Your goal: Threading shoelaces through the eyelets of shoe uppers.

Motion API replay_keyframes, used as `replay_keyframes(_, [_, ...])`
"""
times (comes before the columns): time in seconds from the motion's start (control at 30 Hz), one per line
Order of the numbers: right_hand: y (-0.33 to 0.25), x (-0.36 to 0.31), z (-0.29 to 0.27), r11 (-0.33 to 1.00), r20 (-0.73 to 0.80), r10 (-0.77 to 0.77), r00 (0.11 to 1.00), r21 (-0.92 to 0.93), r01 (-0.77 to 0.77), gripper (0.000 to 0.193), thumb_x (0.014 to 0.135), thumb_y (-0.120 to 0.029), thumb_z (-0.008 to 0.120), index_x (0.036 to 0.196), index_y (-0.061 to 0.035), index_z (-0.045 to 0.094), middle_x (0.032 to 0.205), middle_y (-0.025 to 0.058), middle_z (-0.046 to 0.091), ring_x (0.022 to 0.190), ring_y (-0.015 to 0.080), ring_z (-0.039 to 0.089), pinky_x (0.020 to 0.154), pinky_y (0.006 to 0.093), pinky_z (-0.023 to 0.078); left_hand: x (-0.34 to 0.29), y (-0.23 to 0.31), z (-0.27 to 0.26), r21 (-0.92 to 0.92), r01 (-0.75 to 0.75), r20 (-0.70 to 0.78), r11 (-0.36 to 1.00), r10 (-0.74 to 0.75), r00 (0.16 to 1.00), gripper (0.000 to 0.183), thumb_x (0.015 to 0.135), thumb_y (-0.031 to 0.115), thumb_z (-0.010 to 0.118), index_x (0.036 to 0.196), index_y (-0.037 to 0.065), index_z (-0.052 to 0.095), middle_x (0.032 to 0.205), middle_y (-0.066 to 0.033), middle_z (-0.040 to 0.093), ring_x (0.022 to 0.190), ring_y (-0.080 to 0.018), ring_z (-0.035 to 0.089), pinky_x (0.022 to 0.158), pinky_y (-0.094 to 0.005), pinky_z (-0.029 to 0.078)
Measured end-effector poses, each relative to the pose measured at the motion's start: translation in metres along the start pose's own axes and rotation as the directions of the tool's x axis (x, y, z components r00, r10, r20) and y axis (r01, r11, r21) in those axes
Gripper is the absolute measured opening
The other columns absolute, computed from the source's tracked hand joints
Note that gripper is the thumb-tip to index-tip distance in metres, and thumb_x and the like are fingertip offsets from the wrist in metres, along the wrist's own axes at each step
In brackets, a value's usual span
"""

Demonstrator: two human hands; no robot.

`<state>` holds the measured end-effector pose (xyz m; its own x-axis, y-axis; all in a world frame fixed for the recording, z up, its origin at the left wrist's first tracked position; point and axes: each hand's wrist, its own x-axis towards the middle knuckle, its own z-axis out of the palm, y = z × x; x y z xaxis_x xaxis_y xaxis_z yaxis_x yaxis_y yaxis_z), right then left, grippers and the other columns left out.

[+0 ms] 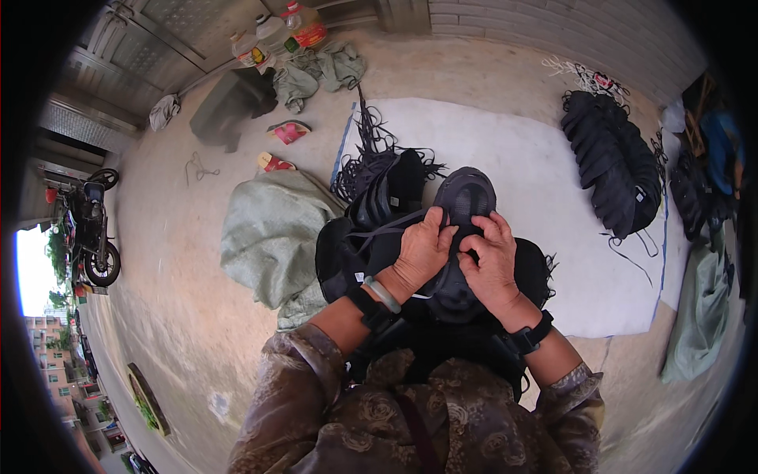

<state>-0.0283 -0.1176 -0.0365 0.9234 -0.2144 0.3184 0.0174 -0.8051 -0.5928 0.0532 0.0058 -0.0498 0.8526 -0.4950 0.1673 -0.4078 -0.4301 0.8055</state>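
Note:
A black shoe upper (462,284) lies lengthwise in front of me over my lap, its rounded opening end pointing away. My left hand (422,251) grips its left edge, thumb and fingers pressed together near the middle. On the opposite edge my right hand (493,261) is closed in a pinch; what its fingertips hold is too small to make out. A dark shoelace (385,231) runs out to the left beside my left hand. More black uppers (403,186) lie just beyond, next to a tangled bunch of dark laces (369,150).
A white sheet (537,174) covers the floor ahead, with a long stack of black uppers (612,166) at its right. Left of me lies a pale green woven sack (276,229). Plastic bottles (304,28) stand at the back; a motorcycle (91,229) is far left.

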Motion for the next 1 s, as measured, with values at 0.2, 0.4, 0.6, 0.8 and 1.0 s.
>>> replay_keyframes(0.2, [0.003,0.0,0.009,0.987,0.003,0.138,0.99,0.086,-0.138,0.019,0.057,-0.008,0.072,0.072,-0.011,0.06,0.113,0.0073,0.052,0.116,0.0375,0.039,0.092,0.0466,0.034,0.003,-0.008,-0.003,0.059,0.068,0.008,0.996,-0.068,0.998,0.027,0.075,0.009,0.066,0.088,0.003,0.043,0.062,-0.0129,0.052,0.058,-0.0354,0.056,0.053,-0.0384,0.044])
replay_keyframes(0.4, [0.007,-0.001,0.012,0.977,-0.012,0.162,0.987,0.143,-0.159,0.019,0.058,-0.007,0.071,0.073,-0.0114,0.062,0.112,0.0078,0.053,0.114,0.0369,0.042,0.091,0.0465,0.035,-0.011,0.022,-0.03,0.196,-0.132,0.031,0.972,0.128,0.991,0.043,0.07,0.012,0.067,0.104,0.002,0.043,0.072,-0.0103,0.053,0.063,-0.0273,0.057,0.059,-0.0365,0.047])
replay_keyframes(0.6, [0.001,0.002,0.013,0.979,0.018,0.183,0.983,0.086,-0.184,0.019,0.058,-0.011,0.073,0.075,-0.0125,0.064,0.114,0.007,0.05,0.117,0.035,0.039,0.094,0.0468,0.031,-0.027,0.017,-0.025,0.28,-0.179,0.192,0.943,0.127,0.973,0.049,0.068,0.013,0.061,0.112,-0.004,0.047,0.093,-0.0191,0.057,0.084,-0.0359,0.058,0.074,-0.0397,0.049])
replay_keyframes(0.8, [-0.018,0.009,0.01,0.991,0.03,0.058,0.998,-0.123,-0.054,0.017,0.058,-0.012,0.072,0.072,-0.0108,0.062,0.118,0.0068,0.048,0.12,0.0341,0.035,0.097,0.0543,0.023,-0.027,-0.009,-0.022,0.002,-0.09,0.078,0.996,0.09,0.993,0.035,0.07,0.003,0.053,0.104,-0.004,0.056,0.085,-0.0192,0.059,0.076,-0.032,0.061,0.068,-0.0348,0.05])
replay_keyframes(1.0, [-0.02,0.016,0.009,0.968,0.071,-0.106,0.992,-0.222,0.12,0.009,0.062,-0.009,0.065,0.068,-0.0058,0.059,0.116,0.009,0.049,0.121,0.0325,0.035,0.099,0.0598,0.017,-0.026,-0.014,-0.02,-0.105,-0.114,0.072,0.988,0.122,0.99,0.035,0.071,-0.002,0.05,0.106,-0.003,0.056,0.085,-0.0179,0.06,0.077,-0.0293,0.062,0.068,-0.0318,0.05])
